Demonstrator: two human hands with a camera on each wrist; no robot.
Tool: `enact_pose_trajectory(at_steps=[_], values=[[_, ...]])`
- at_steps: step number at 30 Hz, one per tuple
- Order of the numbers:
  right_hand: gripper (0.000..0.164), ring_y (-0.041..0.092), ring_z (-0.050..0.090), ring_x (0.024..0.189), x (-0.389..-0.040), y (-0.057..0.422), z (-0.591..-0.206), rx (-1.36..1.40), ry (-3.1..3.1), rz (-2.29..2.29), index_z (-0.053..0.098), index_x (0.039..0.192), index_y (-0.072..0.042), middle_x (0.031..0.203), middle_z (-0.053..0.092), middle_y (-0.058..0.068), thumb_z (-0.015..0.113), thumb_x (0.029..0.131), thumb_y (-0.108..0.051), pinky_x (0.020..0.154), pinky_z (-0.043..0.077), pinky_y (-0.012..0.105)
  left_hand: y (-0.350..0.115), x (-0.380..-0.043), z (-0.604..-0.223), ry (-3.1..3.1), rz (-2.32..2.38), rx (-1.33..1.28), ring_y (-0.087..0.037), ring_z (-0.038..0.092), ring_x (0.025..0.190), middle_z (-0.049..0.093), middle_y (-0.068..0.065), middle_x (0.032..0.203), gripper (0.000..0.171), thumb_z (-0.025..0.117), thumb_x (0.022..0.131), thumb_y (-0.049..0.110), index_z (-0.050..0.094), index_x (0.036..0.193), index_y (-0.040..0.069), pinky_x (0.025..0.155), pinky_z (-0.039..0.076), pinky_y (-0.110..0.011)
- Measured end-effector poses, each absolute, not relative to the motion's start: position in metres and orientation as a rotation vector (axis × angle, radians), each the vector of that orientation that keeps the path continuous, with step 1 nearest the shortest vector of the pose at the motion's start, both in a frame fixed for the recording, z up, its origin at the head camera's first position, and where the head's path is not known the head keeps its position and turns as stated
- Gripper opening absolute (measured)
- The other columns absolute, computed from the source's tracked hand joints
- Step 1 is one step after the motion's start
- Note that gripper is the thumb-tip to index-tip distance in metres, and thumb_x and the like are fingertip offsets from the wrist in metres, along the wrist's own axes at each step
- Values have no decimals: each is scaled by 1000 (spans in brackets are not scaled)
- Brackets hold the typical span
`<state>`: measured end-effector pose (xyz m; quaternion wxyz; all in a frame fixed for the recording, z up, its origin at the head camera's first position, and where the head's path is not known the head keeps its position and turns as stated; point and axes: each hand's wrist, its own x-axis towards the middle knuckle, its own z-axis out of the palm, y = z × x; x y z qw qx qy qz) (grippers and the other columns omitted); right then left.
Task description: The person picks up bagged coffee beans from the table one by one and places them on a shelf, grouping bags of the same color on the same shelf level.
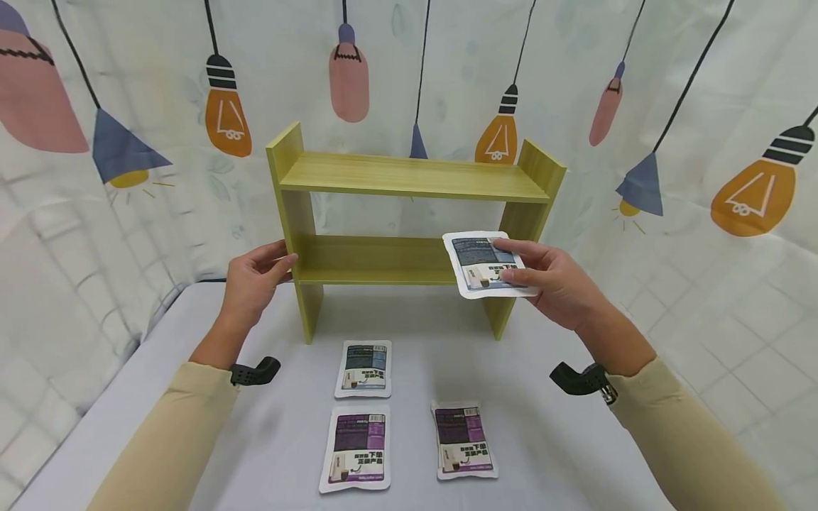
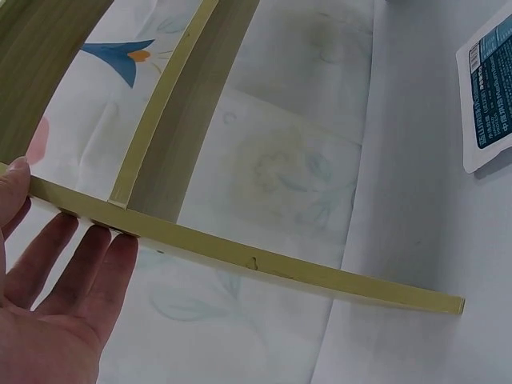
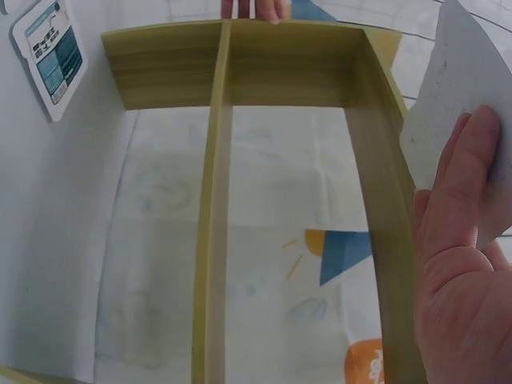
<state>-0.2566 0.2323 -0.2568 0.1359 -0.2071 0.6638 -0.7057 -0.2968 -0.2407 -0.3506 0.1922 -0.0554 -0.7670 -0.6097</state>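
Observation:
A small two-tier wooden shelf [image 1: 415, 177] stands upright on the table. My left hand [image 1: 255, 278] grips its left side panel [image 2: 264, 264], thumb at the front edge and fingers on the outer face. In my right hand [image 1: 559, 284] is a flat white pouch with a blue label [image 1: 476, 262], pinched between thumb and fingers and raised before the shelf's right side. The right wrist view shows that pouch's plain white back [image 3: 452, 88]. Both shelf boards are bare.
Before the shelf lie another blue-labelled pouch [image 1: 363, 369], a purple-labelled pouch [image 1: 355, 451], and to the right more purple-labelled pouches [image 1: 464, 440], apparently stacked. A patterned curtain [image 1: 396, 64] hangs behind the white table [image 1: 409, 319].

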Motion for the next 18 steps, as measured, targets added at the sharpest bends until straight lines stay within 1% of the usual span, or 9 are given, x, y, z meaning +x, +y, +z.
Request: enact_pose_trajectory(at_steps=[5,12,18], values=[[43,19,71,103,-258,232,-252,-639,1870,-2072,68,137,-21,131,57,10,62,100,0,88,62,22,-240,-298,-351,-2144,-1722,-160,4,67,103,61,-14,145,54,72,96,32,59,144,9,83,59,-15],[44,19,72,104,-259,233,-241,-665,1822,-2110,67,138,-20,135,53,10,60,100,2,89,62,23,-241,-298,-352,-2167,-1706,-160,4,66,105,60,-15,146,57,71,96,35,58,145,10,84,59,-16],[43,19,72,102,-260,230,-235,-666,1817,-2117,68,137,-19,135,52,12,60,100,2,88,62,23,-241,-298,-352,-2157,-1702,-159,5,66,103,60,-14,146,55,71,97,31,58,146,9,83,59,-14]])
